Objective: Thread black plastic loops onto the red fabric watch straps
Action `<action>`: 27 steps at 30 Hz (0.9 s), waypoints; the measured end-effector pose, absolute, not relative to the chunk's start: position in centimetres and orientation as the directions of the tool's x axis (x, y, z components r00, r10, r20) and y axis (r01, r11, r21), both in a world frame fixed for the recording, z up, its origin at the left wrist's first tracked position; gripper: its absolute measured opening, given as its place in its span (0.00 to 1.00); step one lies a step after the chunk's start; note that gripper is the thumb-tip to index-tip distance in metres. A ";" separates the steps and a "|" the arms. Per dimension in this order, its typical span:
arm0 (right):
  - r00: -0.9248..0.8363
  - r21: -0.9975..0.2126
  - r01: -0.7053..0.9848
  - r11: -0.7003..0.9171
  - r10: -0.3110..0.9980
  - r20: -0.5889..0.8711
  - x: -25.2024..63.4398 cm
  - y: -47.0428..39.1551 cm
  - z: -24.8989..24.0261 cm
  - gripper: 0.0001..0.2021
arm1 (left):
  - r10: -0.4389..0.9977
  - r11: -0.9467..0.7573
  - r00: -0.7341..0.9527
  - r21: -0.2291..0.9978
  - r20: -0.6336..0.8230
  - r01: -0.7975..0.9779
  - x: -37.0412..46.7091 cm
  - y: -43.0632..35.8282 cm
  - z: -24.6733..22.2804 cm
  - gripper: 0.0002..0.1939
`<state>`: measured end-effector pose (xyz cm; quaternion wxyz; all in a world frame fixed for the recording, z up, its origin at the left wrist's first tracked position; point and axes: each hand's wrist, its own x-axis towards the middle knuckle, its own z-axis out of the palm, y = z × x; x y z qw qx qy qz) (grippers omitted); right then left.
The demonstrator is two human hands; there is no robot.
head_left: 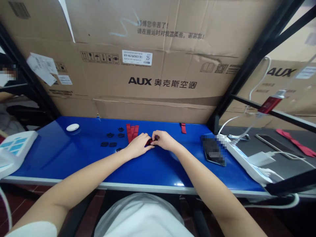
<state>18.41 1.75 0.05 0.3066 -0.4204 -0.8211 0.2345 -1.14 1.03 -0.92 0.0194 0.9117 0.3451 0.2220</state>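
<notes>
Close together over the blue table, both hands are closed on a short red strap. My left hand pinches it from the left. At its other end, the fingers of my right hand are bent round the strap and a small black piece, mostly hidden, perhaps a buckle. Several red strap pieces lie just beyond my left hand. Left of them are several small black buckles. A finished-looking red strap with a black end rests farther back on the right.
A dark phone lies at the right, beside a white power strip with cables. The white round disc is at the back left, near a white device. A large cardboard wall stands behind the table between black posts.
</notes>
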 end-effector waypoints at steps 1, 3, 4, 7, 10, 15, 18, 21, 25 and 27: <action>-0.469 -0.707 0.488 0.512 0.837 0.282 18.5 1.9 0.0 0.06 | 0.634 -0.766 0.666 0.199 0.394 0.612 -1.2 1.0 -0.9 0.16; -0.503 -0.820 0.363 0.443 0.834 0.228 18.7 2.0 -0.2 0.08 | 0.621 -0.778 0.670 0.213 0.407 0.591 -1.3 0.8 -0.7 0.14; -0.519 -0.864 0.300 0.405 0.829 0.209 18.8 2.1 -0.2 0.10 | 0.608 -0.789 0.679 0.213 0.412 0.577 -1.3 0.7 -0.6 0.14; -0.532 -0.936 0.155 0.315 0.825 0.190 19.3 2.2 -0.1 0.11 | 0.557 -0.824 0.708 0.185 0.435 0.535 -1.5 0.4 -0.4 0.17; -0.522 -0.907 0.202 0.370 0.824 0.220 19.3 2.1 0.0 0.10 | 0.538 -0.836 0.721 0.165 0.436 0.523 -1.8 0.3 -0.4 0.18; -0.405 -0.766 0.343 0.544 0.821 0.402 17.6 1.5 0.2 0.07 | 0.608 -0.789 0.665 0.239 0.435 0.566 -2.0 0.5 -0.2 0.16; -0.370 -0.783 0.276 0.557 0.813 0.449 16.7 1.2 0.1 0.10 | 0.597 -0.790 0.653 0.198 0.466 0.581 -2.2 0.7 0.1 0.17; -0.347 -0.723 0.343 0.600 0.796 0.496 16.5 1.0 0.0 0.07 | 0.591 -0.774 0.648 0.111 0.480 0.624 -2.6 1.1 0.4 0.16; -0.375 -0.587 0.464 0.664 0.747 0.548 16.5 0.8 0.2 0.07 | 0.575 -0.767 0.664 0.031 0.478 0.641 -3.2 1.6 0.5 0.17; -0.368 -0.567 0.481 0.669 0.740 0.563 16.6 0.7 0.5 0.07 | 0.556 -0.784 0.677 0.034 0.482 0.620 -3.3 1.7 0.5 0.18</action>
